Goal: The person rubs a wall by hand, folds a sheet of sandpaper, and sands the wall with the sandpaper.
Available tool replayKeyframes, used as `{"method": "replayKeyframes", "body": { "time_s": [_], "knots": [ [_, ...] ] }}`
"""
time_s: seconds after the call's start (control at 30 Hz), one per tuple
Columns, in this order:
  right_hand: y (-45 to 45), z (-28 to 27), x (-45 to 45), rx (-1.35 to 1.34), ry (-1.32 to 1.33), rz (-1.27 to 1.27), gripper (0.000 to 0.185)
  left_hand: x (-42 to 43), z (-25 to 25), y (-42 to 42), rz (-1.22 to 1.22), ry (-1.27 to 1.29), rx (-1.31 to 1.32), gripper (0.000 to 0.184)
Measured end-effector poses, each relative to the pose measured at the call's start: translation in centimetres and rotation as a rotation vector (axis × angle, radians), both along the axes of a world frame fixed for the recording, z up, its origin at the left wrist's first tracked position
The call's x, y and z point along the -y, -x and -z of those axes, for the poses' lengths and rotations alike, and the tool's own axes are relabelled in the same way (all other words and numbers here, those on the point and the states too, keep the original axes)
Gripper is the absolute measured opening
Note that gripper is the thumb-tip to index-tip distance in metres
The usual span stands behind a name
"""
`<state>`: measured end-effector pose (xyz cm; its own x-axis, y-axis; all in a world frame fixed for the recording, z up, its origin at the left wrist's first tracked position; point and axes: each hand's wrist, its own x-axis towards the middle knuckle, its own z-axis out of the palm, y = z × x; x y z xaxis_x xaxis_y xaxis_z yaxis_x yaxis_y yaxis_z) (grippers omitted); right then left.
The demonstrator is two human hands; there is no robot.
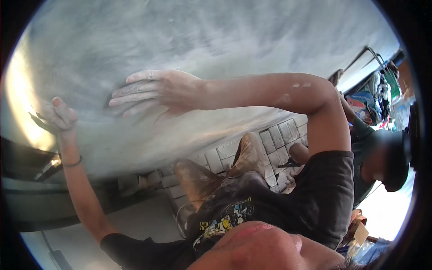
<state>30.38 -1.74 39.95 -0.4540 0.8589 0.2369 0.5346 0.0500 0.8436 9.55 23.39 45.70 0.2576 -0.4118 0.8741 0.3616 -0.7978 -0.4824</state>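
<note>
So the big thing here is the smooth grey panel, and it sits directly beyond both sets of fingers, filling everything past them. Right hand is clearly the closer one: laid palm toward the panel, fingers straight and a bit fanned, not curled around anything as far as I can see. Looks like it's resting on the surface, but the blur makes actual contact hard to swear to. There's a dark patch just past those fingertips, could be shadow or reflection, can't tell.

Those fingers point across toward the left hand, roughly lined up with the panel's lower edge, which slants along on the body side of them. Panel's ends are cut off, so its long axis is a maybe, but I'd say it runs that same way. Left hand is off beyond the right fingertips, near a bright strip; its fingers look bent, and whether they're holding anything, no clue.
</note>
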Motion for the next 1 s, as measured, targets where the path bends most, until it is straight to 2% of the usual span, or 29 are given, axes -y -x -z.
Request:
{"method": "replayKeyframes", "body": {
  "time_s": [0.13,0.2,0.23,0.33,0.4,0.47,0.57,0.7,0.73,0.77,0.83,0.9,0.97,1.0],
  "knots": [
    [-5.5,0.8,4.6,-0.097,0.093,-0.011,0.090,2.8,-0.8,-0.9,0.035,0.102,-0.106,0.063],
    [-8.1,0.8,7.6,-0.107,0.025,-0.002,0.089,2.2,-0.5,-1.1,0.065,-0.083,-0.067,0.062],
    [-8.7,0.8,7.7,-0.128,-0.057,0.022,0.089,2.8,-1.0,-1.5,0.053,-0.084,-0.061,0.062],
    [-2.9,-0.8,3.1,-0.018,0.049,0.105,0.080,4.6,-1.5,-1.8,0.017,0.039,-0.147,0.066],
    [1.3,0.2,-2.1,0.008,-0.064,-0.038,0.086,3.8,-1.2,-1.7,0.074,0.172,-0.181,0.069],
    [2.5,0.0,-2.9,-0.076,-0.029,-0.062,0.084,3.0,-1.0,-1.5,0.111,0.224,-0.185,0.070],
    [0.1,0.0,-0.5,-0.056,0.008,-0.069,0.085,2.3,-0.5,-0.9,0.068,0.263,-0.168,0.071],
    [-6.1,0.5,4.9,-0.190,0.033,-0.019,0.091,1.7,0.2,-0.3,0.003,0.242,-0.144,0.079],
    [-6.2,0.4,4.8,-0.187,0.027,-0.077,0.091,2.7,-0.5,-0.8,0.104,0.236,-0.185,0.082],
    [-5.9,0.2,4.8,-0.208,-0.004,-0.020,0.092,3.3,-1.2,-1.7,0.216,0.228,-0.228,0.086],
    [-3.3,1.0,2.4,-0.264,-0.026,0.035,0.093,2.4,-0.2,-1.5,0.064,0.154,-0.223,0.085],
    [1.9,0.5,-3.6,-0.269,0.027,-0.155,0.088,2.2,0.3,-0.8,-0.044,0.033,-0.196,0.084],
    [5.5,1.2,-6.8,-0.332,-0.009,-0.237,0.081,1.4,0.1,0.2,-0.035,0.277,-0.310,0.079],
    [5.3,1.5,-7.0,-0.334,-0.040,-0.248,0.081,1.1,0.4,0.7,-0.046,0.246,-0.314,0.079]
  ]
}}
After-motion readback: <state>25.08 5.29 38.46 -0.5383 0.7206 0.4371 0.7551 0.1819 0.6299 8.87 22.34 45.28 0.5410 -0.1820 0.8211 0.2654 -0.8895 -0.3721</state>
